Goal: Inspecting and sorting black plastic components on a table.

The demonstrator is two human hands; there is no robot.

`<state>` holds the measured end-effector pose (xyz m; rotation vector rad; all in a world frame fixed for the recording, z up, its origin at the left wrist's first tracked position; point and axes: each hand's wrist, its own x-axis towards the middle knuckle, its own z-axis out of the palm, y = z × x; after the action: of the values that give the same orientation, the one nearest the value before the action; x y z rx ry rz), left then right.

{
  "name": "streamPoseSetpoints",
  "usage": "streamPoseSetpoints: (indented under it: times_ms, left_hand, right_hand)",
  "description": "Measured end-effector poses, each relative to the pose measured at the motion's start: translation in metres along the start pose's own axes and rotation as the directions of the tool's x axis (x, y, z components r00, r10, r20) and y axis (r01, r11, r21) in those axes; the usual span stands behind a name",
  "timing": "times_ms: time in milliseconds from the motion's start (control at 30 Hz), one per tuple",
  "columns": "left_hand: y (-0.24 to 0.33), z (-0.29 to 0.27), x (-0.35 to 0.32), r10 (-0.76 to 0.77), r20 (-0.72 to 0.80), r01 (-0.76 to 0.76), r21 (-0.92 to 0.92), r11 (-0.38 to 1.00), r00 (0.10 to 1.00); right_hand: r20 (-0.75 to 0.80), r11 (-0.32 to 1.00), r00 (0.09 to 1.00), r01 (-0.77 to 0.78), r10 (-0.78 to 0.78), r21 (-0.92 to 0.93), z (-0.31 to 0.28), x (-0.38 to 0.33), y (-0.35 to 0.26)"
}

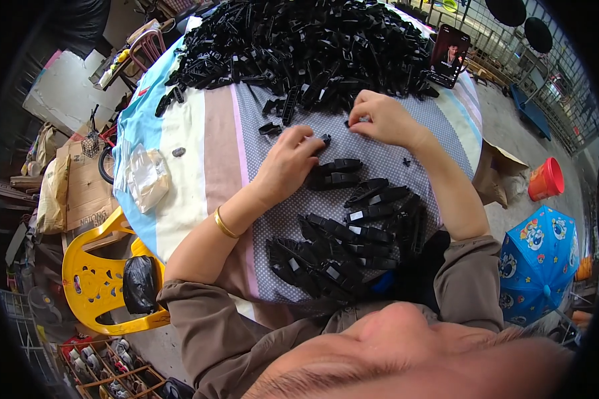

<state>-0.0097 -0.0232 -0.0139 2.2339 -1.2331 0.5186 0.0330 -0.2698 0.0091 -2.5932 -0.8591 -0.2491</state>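
Note:
My left hand (287,163), with a gold bangle on its wrist, is closed round a black plastic part (325,139) whose end sticks out past the fingertips. Up and to the right, my right hand (383,120) pinches thumb to forefinger on a small dark piece, mostly hidden by the fingers. Beyond both hands rises a large heap of long black plastic parts (299,46). A few loose ones lie just past my left hand, one of them a black part (269,129). Nearer my body, several black parts (353,233) lie in rough rows.
A striped and dotted cloth (219,133) covers the table. At its right stands a phone (449,56); at its left lies a clear plastic bag (146,176). A yellow chair (90,269) stands left. A blue umbrella (539,266) and red bucket (546,179) are right.

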Motion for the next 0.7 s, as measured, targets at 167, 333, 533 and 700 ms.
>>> streamPoseSetpoints:
  times_ms: [167, 333, 533, 700]
  left_hand:
    - [-0.002, -0.005, -0.003, -0.488, 0.075, 0.493, -0.067, 0.867, 0.869]
    - [-0.004, 0.003, -0.002, -0.326, 0.018, 0.326, -0.066, 0.943, 0.945]
    - [-0.009, -0.001, -0.004, -0.420, 0.032, 0.421, -0.103, 0.901, 0.907]
    - [-0.007, -0.004, -0.001, -0.448, 0.048, 0.451, -0.081, 0.889, 0.893]
  right_hand:
    - [-0.032, 0.772, 0.997, -0.034, 0.070, 0.635, 0.016, 0.005, -0.028]
    - [-0.066, 0.704, 0.997, 0.078, -0.045, 0.706, 0.022, 0.006, -0.032]
    - [-0.042, 0.943, 0.968, 0.252, -0.248, 0.219, 0.019, 0.002, -0.018]
    - [0.000, 0.966, 0.969, 0.248, -0.249, 0.073, 0.003, -0.002, -0.018]
